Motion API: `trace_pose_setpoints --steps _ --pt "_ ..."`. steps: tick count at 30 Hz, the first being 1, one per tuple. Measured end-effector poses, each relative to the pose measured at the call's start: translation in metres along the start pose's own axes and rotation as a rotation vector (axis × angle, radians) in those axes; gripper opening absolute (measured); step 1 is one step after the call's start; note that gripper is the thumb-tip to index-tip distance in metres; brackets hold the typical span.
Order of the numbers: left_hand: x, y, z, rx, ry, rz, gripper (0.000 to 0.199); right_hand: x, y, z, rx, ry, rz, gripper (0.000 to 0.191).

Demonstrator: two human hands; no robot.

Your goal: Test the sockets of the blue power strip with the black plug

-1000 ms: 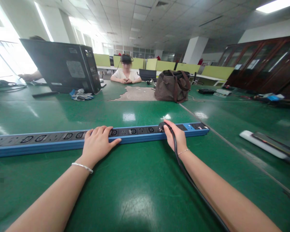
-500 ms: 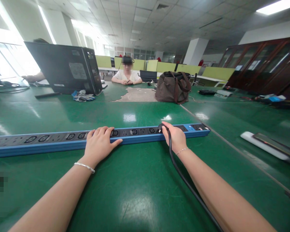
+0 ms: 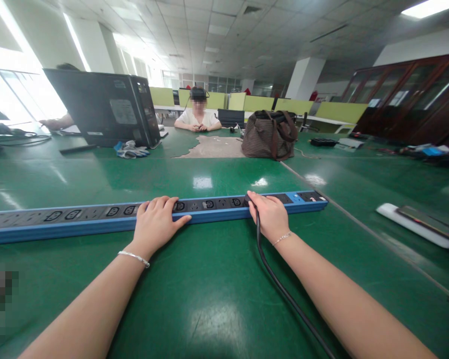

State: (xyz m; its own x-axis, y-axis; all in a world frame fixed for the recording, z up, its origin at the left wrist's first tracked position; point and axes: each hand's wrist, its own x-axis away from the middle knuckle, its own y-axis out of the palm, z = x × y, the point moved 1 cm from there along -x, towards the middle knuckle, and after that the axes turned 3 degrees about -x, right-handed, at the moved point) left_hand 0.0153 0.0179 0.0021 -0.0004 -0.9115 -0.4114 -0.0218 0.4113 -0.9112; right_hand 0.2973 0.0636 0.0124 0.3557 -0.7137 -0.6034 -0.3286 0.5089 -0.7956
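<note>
A long blue power strip (image 3: 213, 216) with a black socket face lies across the green table, running out of view on the left. My left hand (image 3: 154, 223) is closed over its middle, thumb along the near side and fingers over the top. Toward the strip's right end, my right hand (image 3: 271, 215) grips a black plug (image 3: 248, 200) down at the socket face. My fingers partly cover the plug, so I cannot tell how deep it sits. Its black cable (image 3: 284, 291) hangs from my right hand and runs toward me over the table.
Across the green table (image 3: 194, 174) stand a black computer case (image 3: 108, 109), work gloves (image 3: 131, 149) and a brown bag (image 3: 265, 134). A person (image 3: 197, 117) sits at the far side. A white bar-shaped object (image 3: 415, 227) lies at right. Another person's hand shows behind the case.
My right hand has tilted slightly, and the plug looks more upright against the strip. The cable has swung a little left. My left hand keeps its place on the strip.
</note>
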Motion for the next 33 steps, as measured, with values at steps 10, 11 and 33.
trace_pose_setpoints --steps 10,11,33 --pt "0.000 0.001 -0.001 0.000 -0.006 -0.017 0.060 -0.013 -0.009 -0.004 0.119 0.153 -0.141 0.035" --pt "-0.001 0.001 -0.001 -0.003 -0.007 -0.017 0.060 -0.013 -0.009 -0.005 0.123 0.148 -0.150 0.035" --pt "-0.001 0.003 -0.002 -0.032 0.000 -0.009 0.060 0.009 0.011 0.000 -0.011 0.078 0.064 0.037"
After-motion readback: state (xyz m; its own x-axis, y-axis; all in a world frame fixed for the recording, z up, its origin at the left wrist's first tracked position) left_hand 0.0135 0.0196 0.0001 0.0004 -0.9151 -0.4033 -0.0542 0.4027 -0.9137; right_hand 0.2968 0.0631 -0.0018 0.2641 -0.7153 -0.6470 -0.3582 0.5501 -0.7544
